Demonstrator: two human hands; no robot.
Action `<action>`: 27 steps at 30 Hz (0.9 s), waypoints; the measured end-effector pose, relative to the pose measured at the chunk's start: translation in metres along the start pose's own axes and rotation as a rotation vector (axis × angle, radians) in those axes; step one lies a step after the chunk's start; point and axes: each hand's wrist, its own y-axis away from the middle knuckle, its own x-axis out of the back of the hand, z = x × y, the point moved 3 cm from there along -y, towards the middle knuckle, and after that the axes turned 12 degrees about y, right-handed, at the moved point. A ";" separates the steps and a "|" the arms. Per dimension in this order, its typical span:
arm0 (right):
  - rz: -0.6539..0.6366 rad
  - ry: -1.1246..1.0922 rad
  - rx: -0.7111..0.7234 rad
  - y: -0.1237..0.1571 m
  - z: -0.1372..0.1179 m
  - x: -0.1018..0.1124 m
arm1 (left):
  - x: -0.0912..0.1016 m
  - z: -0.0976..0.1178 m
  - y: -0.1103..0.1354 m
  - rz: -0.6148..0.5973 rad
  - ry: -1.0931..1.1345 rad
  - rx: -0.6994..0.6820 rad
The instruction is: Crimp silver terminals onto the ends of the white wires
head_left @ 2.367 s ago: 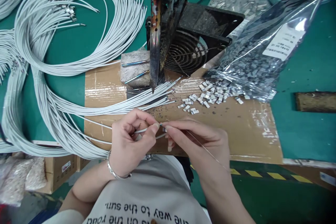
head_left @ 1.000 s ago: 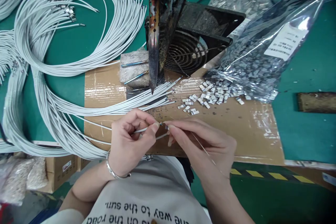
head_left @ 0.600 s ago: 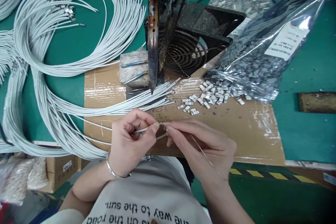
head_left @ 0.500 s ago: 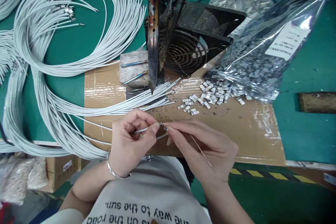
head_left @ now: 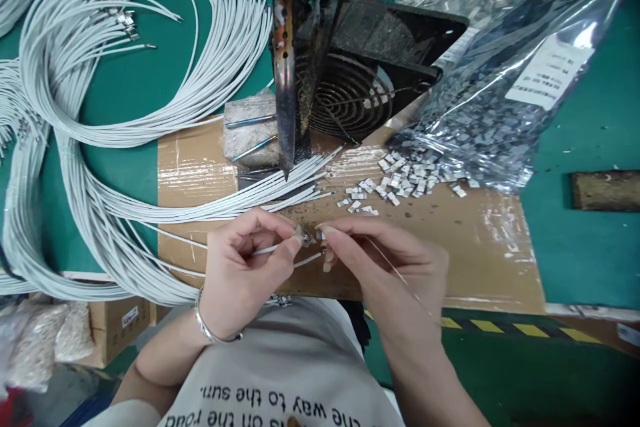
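Note:
My left hand [head_left: 245, 277] is closed, pinching a white wire [head_left: 266, 250] between thumb and forefinger. A small shiny metal piece [head_left: 307, 238] shows at its fingertips, at the wire's end. Just right of it, my right hand [head_left: 400, 273] is closed, with thumb and forefinger pinched on a small silver-white connector piece [head_left: 321, 235]. A thin solder wire [head_left: 387, 259] runs across that palm. The end of another white wire [head_left: 309, 259] lies below the fingertips, close to my right fingers. The tip of a soldering iron [head_left: 287, 163] points down above my left hand.
Loose connector pieces [head_left: 400, 177] lie on the cardboard [head_left: 480, 247], beside a plastic bag [head_left: 480, 107] full of them. A black fan [head_left: 350, 93] stands behind the iron. Bundles of white wires [head_left: 150, 127] cover the left side. A dark bar [head_left: 605, 190] lies far right.
My fingertips have drawn slightly apart, opening a small gap between the two metal pieces. The small silver-white piece in my right fingertips now shows more clearly.

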 end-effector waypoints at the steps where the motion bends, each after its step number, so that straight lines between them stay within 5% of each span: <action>1: -0.019 -0.014 0.004 -0.001 -0.001 -0.001 | -0.001 0.002 0.000 -0.001 0.001 -0.004; 12: -0.087 0.034 0.030 -0.006 -0.002 -0.002 | -0.006 0.011 -0.005 -0.059 0.022 -0.046; 27: 0.004 0.182 0.155 0.001 0.003 0.002 | -0.008 0.009 -0.013 0.002 0.015 -0.071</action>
